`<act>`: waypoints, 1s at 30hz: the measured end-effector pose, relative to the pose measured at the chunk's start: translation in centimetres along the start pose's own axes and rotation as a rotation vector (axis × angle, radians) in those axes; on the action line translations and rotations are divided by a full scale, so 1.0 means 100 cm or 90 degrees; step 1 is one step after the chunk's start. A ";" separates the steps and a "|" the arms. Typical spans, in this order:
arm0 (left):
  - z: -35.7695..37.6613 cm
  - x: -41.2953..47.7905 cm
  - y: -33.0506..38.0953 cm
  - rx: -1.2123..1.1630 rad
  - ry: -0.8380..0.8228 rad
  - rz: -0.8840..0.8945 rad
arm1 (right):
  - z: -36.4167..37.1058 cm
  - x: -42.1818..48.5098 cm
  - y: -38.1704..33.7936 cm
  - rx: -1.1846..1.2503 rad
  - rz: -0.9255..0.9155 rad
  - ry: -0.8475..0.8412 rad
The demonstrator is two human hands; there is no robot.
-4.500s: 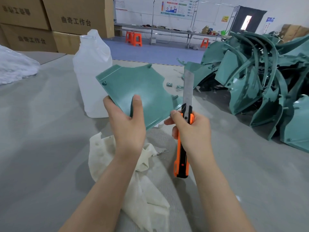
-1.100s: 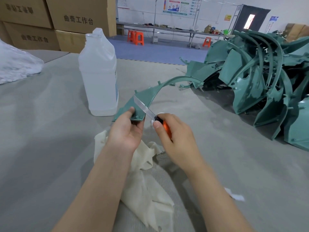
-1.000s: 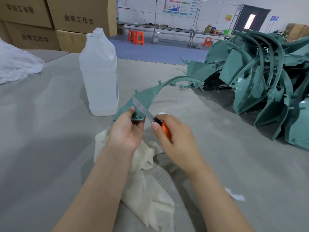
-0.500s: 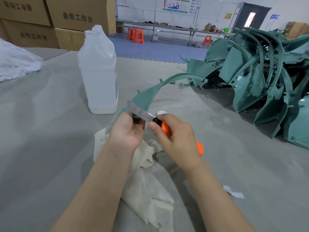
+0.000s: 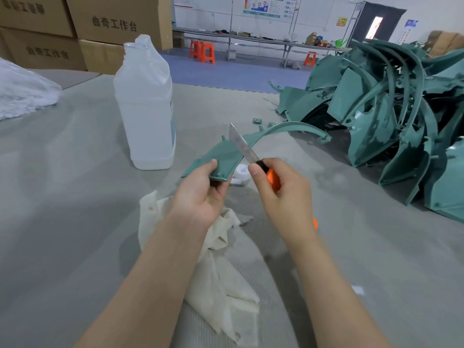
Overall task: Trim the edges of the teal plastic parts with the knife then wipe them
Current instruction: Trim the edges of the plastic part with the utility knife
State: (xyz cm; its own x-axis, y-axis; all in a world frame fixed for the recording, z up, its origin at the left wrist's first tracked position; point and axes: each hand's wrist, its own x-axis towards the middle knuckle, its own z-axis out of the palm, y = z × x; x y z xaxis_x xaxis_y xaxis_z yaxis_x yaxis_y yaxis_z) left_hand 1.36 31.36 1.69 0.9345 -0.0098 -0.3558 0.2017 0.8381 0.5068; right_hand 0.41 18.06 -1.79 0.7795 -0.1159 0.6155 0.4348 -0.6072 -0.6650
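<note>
My left hand grips the near corner of a teal plastic part, held almost flat above the table, its curved arm reaching right toward the pile. My right hand grips an orange utility knife; its long steel blade points up and left and lies across the part's right edge. A cream cloth lies crumpled on the table under my forearms.
A translucent white plastic jug stands left of the part. A big heap of teal parts fills the right side. A small white cap sits under the part. Cardboard boxes and a white bag lie far left.
The blade has swung from lying low over the part's near-left corner to pointing up across its right edge. The part now lies flatter in my left hand.
</note>
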 end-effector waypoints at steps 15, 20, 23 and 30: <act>0.000 -0.001 -0.001 0.011 -0.025 0.003 | -0.019 0.013 0.018 -0.012 0.128 0.092; -0.001 0.001 0.002 -0.014 -0.009 0.034 | -0.012 0.006 0.002 0.056 0.042 0.035; -0.002 0.002 0.006 -0.041 -0.014 0.044 | -0.004 0.000 -0.003 0.064 -0.005 -0.026; -0.004 0.003 0.008 -0.061 -0.022 0.032 | 0.002 -0.002 -0.002 -0.009 -0.034 -0.057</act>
State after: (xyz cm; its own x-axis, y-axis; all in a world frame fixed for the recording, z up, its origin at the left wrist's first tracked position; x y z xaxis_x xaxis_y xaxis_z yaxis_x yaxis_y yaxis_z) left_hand 1.69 32.23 1.64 0.9526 0.0168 -0.3038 0.1267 0.8860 0.4461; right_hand 0.24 18.41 -1.87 0.7933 -0.0128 0.6087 0.4706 -0.6213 -0.6264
